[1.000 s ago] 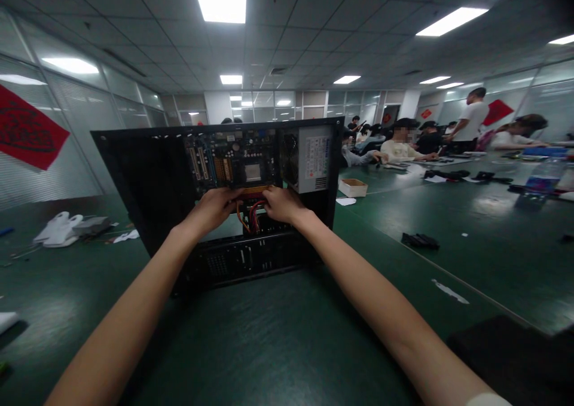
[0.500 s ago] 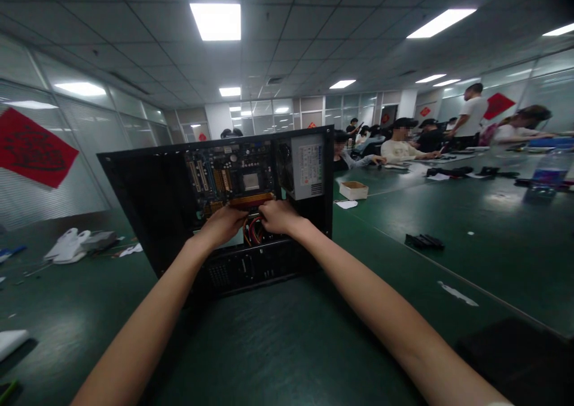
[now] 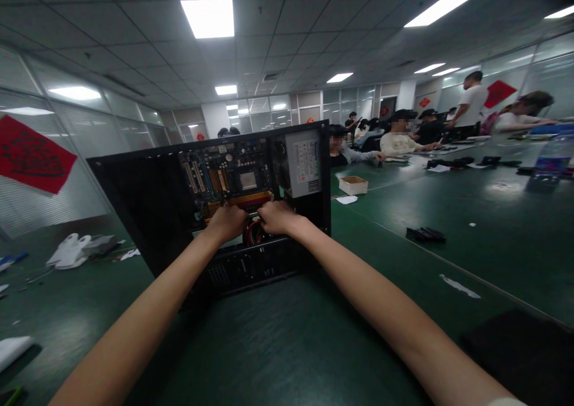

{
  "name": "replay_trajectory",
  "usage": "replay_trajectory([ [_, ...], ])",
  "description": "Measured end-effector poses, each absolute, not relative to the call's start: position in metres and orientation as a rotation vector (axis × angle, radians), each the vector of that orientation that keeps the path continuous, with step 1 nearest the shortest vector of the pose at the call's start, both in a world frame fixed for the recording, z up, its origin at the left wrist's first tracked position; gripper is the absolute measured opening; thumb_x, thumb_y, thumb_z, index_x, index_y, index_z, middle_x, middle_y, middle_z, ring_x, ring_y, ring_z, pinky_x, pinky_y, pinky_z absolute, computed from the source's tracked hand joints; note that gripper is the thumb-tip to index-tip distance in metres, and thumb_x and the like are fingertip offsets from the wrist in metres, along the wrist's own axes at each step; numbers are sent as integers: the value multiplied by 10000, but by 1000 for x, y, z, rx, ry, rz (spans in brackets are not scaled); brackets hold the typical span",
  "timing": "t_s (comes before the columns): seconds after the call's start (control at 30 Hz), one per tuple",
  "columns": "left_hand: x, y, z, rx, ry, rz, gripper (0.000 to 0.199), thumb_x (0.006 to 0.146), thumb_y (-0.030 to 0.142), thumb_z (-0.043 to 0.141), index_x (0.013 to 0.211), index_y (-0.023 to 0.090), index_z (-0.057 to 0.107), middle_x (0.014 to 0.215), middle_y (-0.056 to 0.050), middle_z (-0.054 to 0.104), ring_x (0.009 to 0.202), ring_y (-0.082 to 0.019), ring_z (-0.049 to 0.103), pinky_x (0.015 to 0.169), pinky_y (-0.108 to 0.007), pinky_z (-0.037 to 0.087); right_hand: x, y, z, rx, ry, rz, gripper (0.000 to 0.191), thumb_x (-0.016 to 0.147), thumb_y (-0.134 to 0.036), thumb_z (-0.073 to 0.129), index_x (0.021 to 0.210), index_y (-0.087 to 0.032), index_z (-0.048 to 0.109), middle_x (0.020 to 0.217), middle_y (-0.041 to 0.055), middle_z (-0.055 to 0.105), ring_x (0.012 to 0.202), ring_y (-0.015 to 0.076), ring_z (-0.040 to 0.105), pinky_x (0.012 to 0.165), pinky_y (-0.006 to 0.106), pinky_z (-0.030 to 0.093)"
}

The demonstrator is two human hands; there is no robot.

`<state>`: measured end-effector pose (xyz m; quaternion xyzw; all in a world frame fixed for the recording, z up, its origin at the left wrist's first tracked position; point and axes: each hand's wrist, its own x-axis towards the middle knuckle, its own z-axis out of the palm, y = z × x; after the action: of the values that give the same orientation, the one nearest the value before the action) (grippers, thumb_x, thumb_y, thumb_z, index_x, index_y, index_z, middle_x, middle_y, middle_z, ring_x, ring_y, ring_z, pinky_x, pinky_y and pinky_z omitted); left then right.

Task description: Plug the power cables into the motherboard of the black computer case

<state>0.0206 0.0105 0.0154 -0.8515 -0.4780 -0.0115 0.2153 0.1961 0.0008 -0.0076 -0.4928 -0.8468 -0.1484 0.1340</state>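
Reaching into the open computer case (image 3: 143, 208), the left hand (image 3: 228, 222) and right hand (image 3: 277, 217) sit just apart above its lower edge, below the motherboard (image 3: 244, 162). Their fingers are curled beside red cables (image 3: 253, 232); whether they grip anything, I cannot tell. The case stands on the surface (image 3: 269, 340), power supply (image 3: 305, 164) inside its upper right corner.

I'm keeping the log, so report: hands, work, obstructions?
Left hand, right hand by motherboard, grips hidden. Computer case open. Red cables between hands, possibly obstructing.
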Motion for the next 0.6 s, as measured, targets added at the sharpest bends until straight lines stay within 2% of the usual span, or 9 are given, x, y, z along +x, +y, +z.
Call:
replay_trajectory([
  [0.33,17,15,11,-2306,-1347,-94,357,906,268,445,1017,186,775,1018,-170,744,956,-346,701,777,-423,538,196,0,-8,-1408,-2513,-401,306,867,-230,558,1088,-104,727,1100,211,710,1001,318,696,801,361,538],
  [0.6,15,13,9,-2327,-1361,-157,336,913,268,462,1012,179,770,1044,-184,733,992,-361,688,814,-439,522,197,0,-10,-1376,-2488,-471,270,891,-190,546,1094,-99,698,1149,192,663,1049,297,660,844,341,521],
])
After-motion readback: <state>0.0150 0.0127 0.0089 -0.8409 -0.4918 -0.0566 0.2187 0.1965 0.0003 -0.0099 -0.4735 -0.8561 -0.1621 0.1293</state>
